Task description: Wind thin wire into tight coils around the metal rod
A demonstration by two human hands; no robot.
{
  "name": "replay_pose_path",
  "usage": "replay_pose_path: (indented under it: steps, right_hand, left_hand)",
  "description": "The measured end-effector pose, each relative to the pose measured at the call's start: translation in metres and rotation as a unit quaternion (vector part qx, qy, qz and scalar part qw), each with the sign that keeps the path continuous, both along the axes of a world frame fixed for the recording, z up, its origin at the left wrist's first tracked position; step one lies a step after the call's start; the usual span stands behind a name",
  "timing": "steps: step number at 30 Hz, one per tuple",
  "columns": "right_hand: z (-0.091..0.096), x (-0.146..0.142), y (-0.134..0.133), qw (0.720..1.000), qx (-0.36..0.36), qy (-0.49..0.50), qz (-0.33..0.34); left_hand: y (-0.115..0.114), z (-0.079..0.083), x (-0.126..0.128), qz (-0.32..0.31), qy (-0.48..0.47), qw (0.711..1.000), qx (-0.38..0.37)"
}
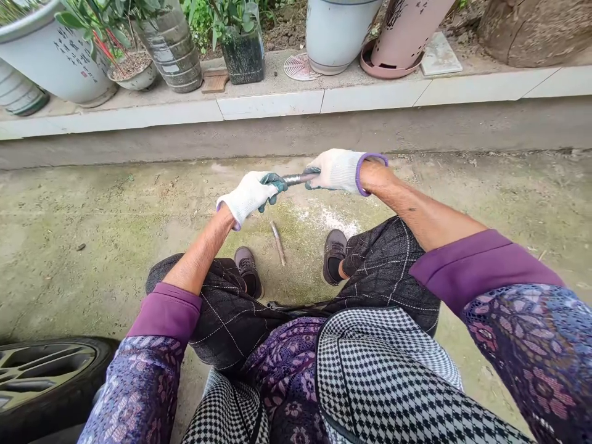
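Note:
Both my hands wear white knit gloves with dark green coated fingers. A short, thin rod runs between them above the ground, shiny silver on its left part and brownish on its right. My left hand is closed around its left end. Wrapped over the right end is my right hand. The gloves hide both ends, and I cannot make out what the rod is exactly. Below, a brownish stick-like piece lies on the concrete between my shoes, apart from both hands.
White powder is scattered on the concrete near my right shoe. Ahead runs a low white-tiled ledge with potted plants, a white pot and a pink pot. A car wheel stands at lower left.

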State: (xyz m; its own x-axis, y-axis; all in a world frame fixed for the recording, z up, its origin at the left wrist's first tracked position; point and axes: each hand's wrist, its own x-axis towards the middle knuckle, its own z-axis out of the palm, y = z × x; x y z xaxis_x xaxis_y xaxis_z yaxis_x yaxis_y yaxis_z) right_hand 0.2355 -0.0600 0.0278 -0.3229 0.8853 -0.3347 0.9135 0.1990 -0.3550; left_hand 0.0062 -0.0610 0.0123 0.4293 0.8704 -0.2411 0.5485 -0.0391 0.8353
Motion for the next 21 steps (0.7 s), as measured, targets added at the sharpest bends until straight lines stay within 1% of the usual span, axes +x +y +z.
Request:
replay_pose_path:
  steps: [1, 3, 5, 9, 13, 16, 19, 21]
  right_hand:
    - [0.003, 0.0, 0.0, 1.0, 0.015, -0.005, -0.004]
    - [0.008, 0.0, 0.0, 0.999, 0.028, 0.031, -0.028]
    - [0.011, -0.002, -0.001, 0.996, 0.025, 0.069, -0.057]
    - [0.012, -0.007, -0.004, 0.983, 0.004, 0.15, -0.109]
    - [0.016, -0.008, -0.008, 0.956, -0.045, 0.251, -0.143]
    - [0.02, -0.004, -0.012, 0.938, -0.082, 0.309, -0.13]
    - [0.023, 0.004, -0.015, 0.922, -0.14, 0.354, -0.074]
    - [0.022, 0.008, -0.016, 0.923, -0.185, 0.336, -0.03]
  left_hand:
    - [-0.001, 0.001, 0.001, 0.005, -0.015, 1.0, -0.006]
    - [-0.002, 0.004, 0.002, 0.017, -0.047, 0.999, -0.014]
    - [-0.002, 0.004, 0.002, 0.03, -0.074, 0.997, -0.016]
    - [-0.001, 0.004, -0.001, 0.043, -0.103, 0.994, -0.013]
    - [0.0, 0.003, -0.005, 0.025, -0.117, 0.993, -0.015]
    - [0.001, 0.002, -0.006, 0.011, -0.107, 0.994, -0.026]
    - [0.002, 0.004, -0.009, 0.011, -0.076, 0.997, -0.012]
    - [0.004, 0.005, -0.01, -0.01, -0.055, 0.998, 0.005]
